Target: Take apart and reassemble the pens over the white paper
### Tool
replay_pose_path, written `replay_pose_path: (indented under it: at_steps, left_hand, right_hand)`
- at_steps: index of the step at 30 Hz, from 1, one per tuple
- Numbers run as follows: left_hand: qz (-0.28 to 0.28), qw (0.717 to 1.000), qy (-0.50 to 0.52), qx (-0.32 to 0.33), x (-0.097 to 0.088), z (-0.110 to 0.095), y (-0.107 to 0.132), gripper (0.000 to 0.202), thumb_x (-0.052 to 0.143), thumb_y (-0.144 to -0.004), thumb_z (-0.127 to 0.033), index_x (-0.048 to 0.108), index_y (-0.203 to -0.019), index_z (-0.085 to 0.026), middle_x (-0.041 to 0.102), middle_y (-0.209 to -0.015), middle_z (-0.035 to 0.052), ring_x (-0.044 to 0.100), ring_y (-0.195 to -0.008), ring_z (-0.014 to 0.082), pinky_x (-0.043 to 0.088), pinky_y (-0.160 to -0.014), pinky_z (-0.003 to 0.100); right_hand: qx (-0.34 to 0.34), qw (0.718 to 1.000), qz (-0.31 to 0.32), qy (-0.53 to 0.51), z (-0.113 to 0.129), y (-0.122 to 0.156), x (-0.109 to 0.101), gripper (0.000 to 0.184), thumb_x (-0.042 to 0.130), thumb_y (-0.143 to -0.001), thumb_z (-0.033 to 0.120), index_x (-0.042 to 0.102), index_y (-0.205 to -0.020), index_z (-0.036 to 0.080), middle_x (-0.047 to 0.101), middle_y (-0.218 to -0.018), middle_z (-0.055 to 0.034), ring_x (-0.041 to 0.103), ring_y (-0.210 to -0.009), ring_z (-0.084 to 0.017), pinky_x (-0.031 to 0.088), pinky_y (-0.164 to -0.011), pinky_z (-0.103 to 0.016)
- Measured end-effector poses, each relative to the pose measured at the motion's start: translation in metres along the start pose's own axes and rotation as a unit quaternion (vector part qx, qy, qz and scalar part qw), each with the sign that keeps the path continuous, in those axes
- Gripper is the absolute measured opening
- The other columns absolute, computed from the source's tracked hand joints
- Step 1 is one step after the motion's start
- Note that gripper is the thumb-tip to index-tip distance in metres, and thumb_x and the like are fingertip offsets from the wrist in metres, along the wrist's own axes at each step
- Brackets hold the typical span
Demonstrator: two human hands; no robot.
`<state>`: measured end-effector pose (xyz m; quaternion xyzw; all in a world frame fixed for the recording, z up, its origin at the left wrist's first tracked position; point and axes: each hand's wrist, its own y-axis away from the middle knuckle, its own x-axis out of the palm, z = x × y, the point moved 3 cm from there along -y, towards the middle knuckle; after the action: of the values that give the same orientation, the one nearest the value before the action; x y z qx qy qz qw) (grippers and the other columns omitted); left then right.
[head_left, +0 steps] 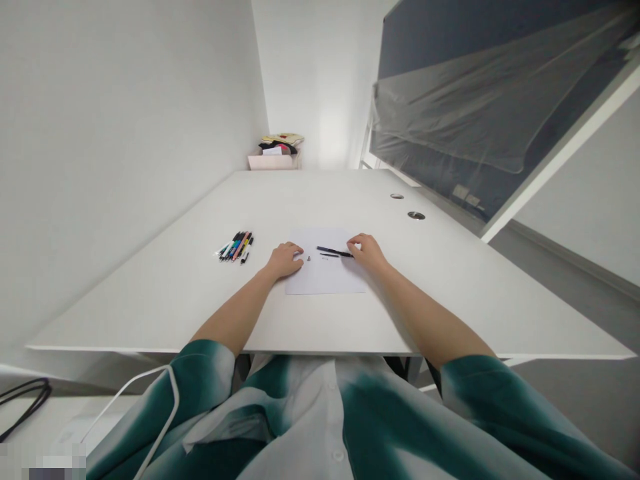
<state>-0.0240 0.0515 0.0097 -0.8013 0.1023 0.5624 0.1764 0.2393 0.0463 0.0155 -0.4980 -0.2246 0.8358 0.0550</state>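
From my remote seat I saw the left hand (285, 260) resting loosely released on a white paper sheet (325, 279), near a tiny dark part (308, 258). The right fingers (361, 244) touched a black pen (333, 251), grip unclear. Colored pens (235, 245) lay farther off on the worktop (150, 300).

A white desk (150, 300) fills the middle of the view, with a white sheet of paper (325, 280) on it and a black pen (335, 251) across the sheet. Beside the paper, a bundle of pens (235, 247) shows black, blue, teal and pink barrels. The shirt (370, 427) is white with blurred teal tie-dye patches. White walls (125, 167) flank the desk. At right, a dark blue-grey board (430, 60) sits behind clear plastic sheeting (450, 113). A pale pink box (273, 162) stands at the far end.
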Motion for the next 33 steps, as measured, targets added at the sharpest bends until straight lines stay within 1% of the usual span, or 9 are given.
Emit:
replay_pose_path:
  at_steps: [5,9,11,13,16,18,22,28,33]
  left_hand:
    - [0.0,1.0,0.008,0.01,0.005,0.007,-0.002,0.039,0.056,-0.077,-0.024,0.068,-0.114,-0.021,0.061,-0.129,0.0092,0.056,-0.118,0.0288,0.041,-0.106,0.042]
    - [-0.048,0.998,0.027,-0.002,-0.003,0.018,-0.01,0.04,0.05,-0.082,-0.025,0.065,-0.119,-0.019,0.06,-0.13,0.0087,0.055,-0.12,0.0252,0.04,-0.108,0.04]
    - [-0.064,0.998,0.018,-0.021,-0.008,0.026,-0.015,0.041,0.046,-0.085,-0.025,0.063,-0.122,-0.018,0.06,-0.13,0.0094,0.054,-0.121,0.0239,0.039,-0.109,0.04]
    - [-0.052,0.998,-0.013,-0.038,-0.012,0.034,-0.02,0.041,0.044,-0.087,-0.023,0.062,-0.124,-0.017,0.06,-0.13,0.0107,0.053,-0.123,0.0242,0.039,-0.109,0.04]
    - [-0.034,0.997,-0.066,-0.029,-0.011,0.041,-0.022,0.042,0.039,-0.091,-0.022,0.06,-0.127,-0.016,0.057,-0.135,0.012,0.051,-0.126,0.0249,0.039,-0.109,0.041]
    - [-0.032,0.995,-0.091,-0.027,-0.007,0.044,-0.02,0.042,0.038,-0.093,-0.023,0.059,-0.128,-0.017,0.055,-0.138,0.0128,0.051,-0.126,0.0258,0.04,-0.108,0.041]
    - [-0.028,0.994,-0.098,-0.035,0.0,0.047,-0.014,0.041,0.037,-0.093,-0.023,0.06,-0.127,-0.018,0.057,-0.135,0.0115,0.054,-0.123,0.0252,0.042,-0.106,0.039]
    - [-0.023,0.994,-0.099,-0.034,0.0,0.047,-0.013,0.041,0.037,-0.094,-0.026,0.06,-0.127,-0.019,0.057,-0.137,0.01,0.053,-0.124,0.0243,0.041,-0.107,0.038]
    - [-0.016,0.994,-0.099,-0.038,0.0,0.045,-0.013,0.041,0.037,-0.094,-0.027,0.059,-0.128,-0.019,0.055,-0.14,0.0105,0.052,-0.126,0.0249,0.041,-0.107,0.039]
  right_hand:
    - [0.109,0.993,-0.011,-0.035,-0.029,-0.001,-0.005,0.024,0.051,-0.084,0.022,0.074,-0.086,0.016,0.072,-0.091,-0.01,0.063,-0.087,-0.022,0.046,-0.081,-0.032]
    - [0.147,0.988,-0.025,-0.043,-0.035,-0.003,-0.012,0.028,0.048,-0.085,0.024,0.074,-0.091,0.015,0.073,-0.091,-0.0088,0.063,-0.084,-0.021,0.047,-0.079,-0.031]
    - [0.139,0.99,-0.024,-0.016,-0.033,-0.005,-0.018,0.03,0.046,-0.087,0.023,0.074,-0.096,0.014,0.072,-0.096,-0.0091,0.063,-0.089,-0.021,0.047,-0.082,-0.031]
    - [0.116,0.993,-0.005,0.037,-0.029,-0.006,-0.021,0.031,0.046,-0.087,0.022,0.074,-0.099,0.014,0.071,-0.104,-0.0102,0.062,-0.096,-0.023,0.046,-0.088,-0.032]
    - [0.081,0.989,0.037,0.122,-0.026,-0.002,-0.019,0.033,0.048,-0.088,0.022,0.072,-0.109,0.016,0.067,-0.116,-0.0123,0.058,-0.107,-0.026,0.043,-0.094,-0.034]
    - [0.069,0.984,0.064,0.151,-0.027,0.002,-0.015,0.035,0.048,-0.089,0.024,0.07,-0.116,0.016,0.065,-0.123,-0.0128,0.057,-0.111,-0.028,0.043,-0.095,-0.036]
    - [0.068,0.98,0.105,0.152,-0.031,0.008,-0.007,0.036,0.045,-0.092,0.029,0.069,-0.117,0.019,0.063,-0.126,-0.0115,0.057,-0.112,-0.027,0.043,-0.096,-0.036]
    - [0.064,0.981,0.109,0.15,-0.031,0.011,-0.006,0.037,0.044,-0.093,0.028,0.067,-0.119,0.019,0.06,-0.131,-0.0115,0.056,-0.115,-0.027,0.042,-0.098,-0.036]
    - [0.055,0.98,0.115,0.152,-0.031,0.012,-0.004,0.038,0.042,-0.094,0.028,0.065,-0.122,0.018,0.061,-0.131,-0.0123,0.056,-0.116,-0.028,0.042,-0.098,-0.038]
